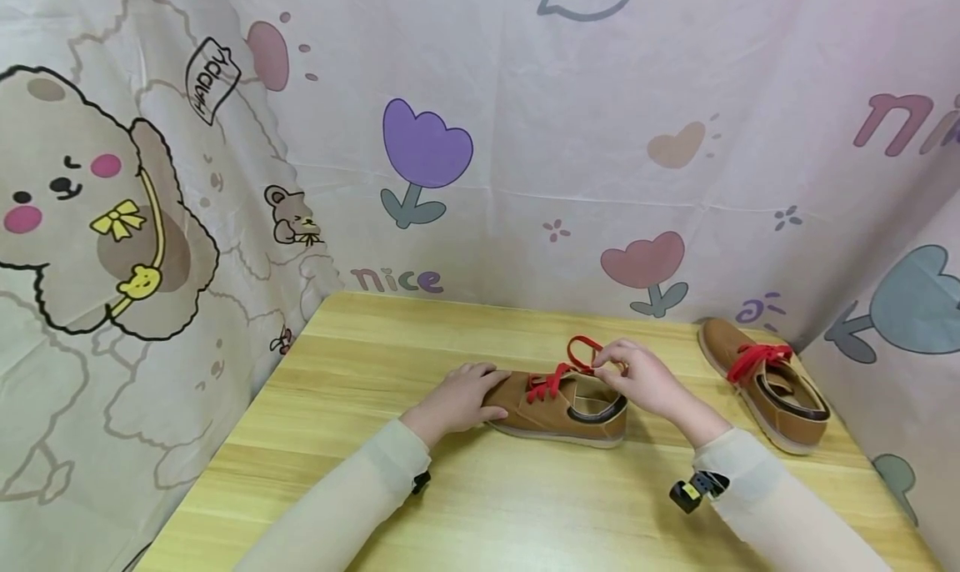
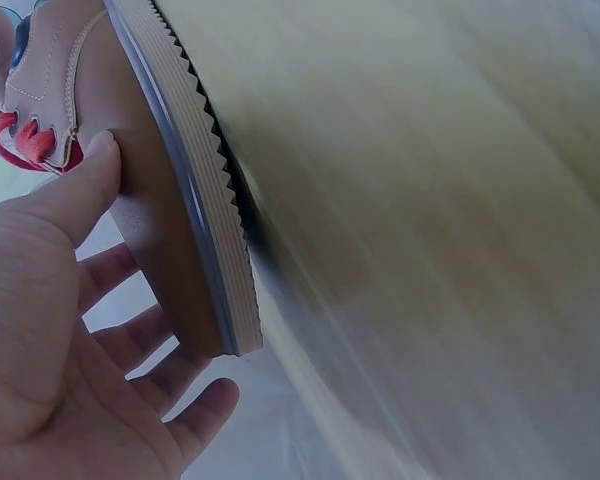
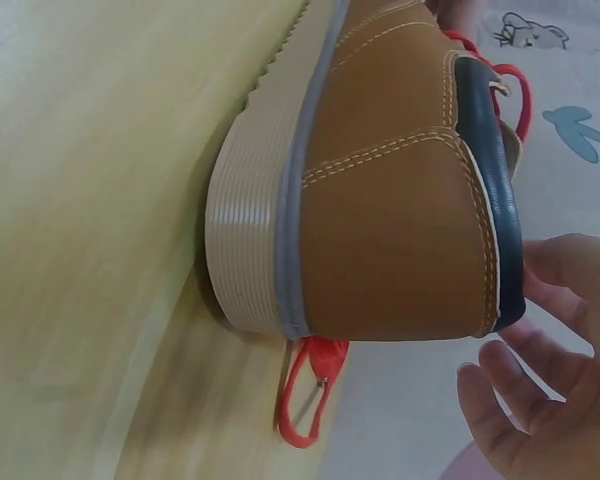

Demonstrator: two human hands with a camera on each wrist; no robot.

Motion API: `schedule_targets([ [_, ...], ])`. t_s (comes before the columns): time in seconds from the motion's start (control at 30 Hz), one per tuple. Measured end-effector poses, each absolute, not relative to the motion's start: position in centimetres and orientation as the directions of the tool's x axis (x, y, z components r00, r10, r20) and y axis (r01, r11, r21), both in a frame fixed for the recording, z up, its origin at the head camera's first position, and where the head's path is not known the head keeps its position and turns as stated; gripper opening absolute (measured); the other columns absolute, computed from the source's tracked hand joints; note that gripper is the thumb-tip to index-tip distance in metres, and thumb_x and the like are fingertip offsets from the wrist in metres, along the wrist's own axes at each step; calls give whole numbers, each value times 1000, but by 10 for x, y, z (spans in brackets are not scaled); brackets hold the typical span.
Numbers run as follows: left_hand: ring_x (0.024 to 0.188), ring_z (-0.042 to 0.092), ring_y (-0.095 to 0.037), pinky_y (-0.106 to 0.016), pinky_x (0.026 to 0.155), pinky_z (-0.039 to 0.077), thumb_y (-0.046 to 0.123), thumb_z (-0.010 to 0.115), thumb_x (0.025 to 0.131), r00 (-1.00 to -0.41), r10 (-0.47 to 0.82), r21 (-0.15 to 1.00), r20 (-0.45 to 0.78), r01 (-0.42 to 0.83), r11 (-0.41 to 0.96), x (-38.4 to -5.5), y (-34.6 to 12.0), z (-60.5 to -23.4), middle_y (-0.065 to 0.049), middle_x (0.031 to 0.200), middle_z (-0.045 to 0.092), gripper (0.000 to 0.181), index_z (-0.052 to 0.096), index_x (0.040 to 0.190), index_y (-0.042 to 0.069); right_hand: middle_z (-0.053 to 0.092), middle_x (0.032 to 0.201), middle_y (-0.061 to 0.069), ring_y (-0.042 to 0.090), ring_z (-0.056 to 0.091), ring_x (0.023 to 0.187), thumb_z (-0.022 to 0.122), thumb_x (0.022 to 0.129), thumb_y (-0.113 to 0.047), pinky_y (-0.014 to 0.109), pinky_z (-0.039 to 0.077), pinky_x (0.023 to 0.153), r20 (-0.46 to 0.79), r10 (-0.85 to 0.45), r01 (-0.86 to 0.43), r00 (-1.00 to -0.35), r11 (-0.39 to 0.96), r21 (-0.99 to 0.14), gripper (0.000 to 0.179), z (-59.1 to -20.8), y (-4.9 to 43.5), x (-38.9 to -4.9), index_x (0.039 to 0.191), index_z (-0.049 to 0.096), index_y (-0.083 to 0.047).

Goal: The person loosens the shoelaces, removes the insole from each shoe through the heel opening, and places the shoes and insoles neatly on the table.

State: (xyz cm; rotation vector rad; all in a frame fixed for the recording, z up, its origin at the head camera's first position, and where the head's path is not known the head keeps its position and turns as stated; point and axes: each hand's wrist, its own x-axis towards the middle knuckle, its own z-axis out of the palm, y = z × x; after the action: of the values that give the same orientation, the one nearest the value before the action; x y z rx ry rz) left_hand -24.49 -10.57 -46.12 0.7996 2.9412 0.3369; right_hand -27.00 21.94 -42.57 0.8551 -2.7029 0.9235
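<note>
Left hand on the toe, right hand at the lace

Both forearms come in from the near edge of the counter (image 1: 525,505) and angle inward towards a tan shoe (image 1: 551,418), which sits on its sole with its toe pointing left. The left hand (image 1: 461,398) grasps the toe from above: its back faces up, the thumb presses the near side, and the other fingers spread around the far side. In the left wrist view the little finger stands apart, beyond the toe. The right hand (image 1: 637,378) is bent in over the shoe's opening, fingers curled, thumb and forefinger pinching the red lace (image 1: 555,382), a loop of which rises beside them; the right wrist view hides those fingertips behind the collar. A second shoe (image 1: 795,405) rests farther right, well apart from both hands.
</note>
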Motion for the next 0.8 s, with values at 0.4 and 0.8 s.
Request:
schedule_targets([
  [0.4, 140, 40, -32, -50, 114, 32, 54, 58, 96, -863, 505, 220, -27, 488, 845, -246, -106, -461, -10, 154, 43, 69, 41, 154, 21, 66, 104, 5, 34, 62, 99, 74, 92, -10, 41, 51, 75, 276, -484, -554, -830, 660, -508, 5, -431, 218, -272, 97, 75, -10],
  [0.8, 141, 39, -32, -51, 115, 31, 55, 57, 96, -859, 510, 239, -34, 489, 839, -249, -108, -464, -9, 155, 42, 69, 41, 155, 22, 67, 98, 3, 29, 63, 98, 77, 87, -9, 51, 52, 86, 260, -496, -556, -829, 678, -481, 6, -441, 221, -277, 91, 73, -10],
])
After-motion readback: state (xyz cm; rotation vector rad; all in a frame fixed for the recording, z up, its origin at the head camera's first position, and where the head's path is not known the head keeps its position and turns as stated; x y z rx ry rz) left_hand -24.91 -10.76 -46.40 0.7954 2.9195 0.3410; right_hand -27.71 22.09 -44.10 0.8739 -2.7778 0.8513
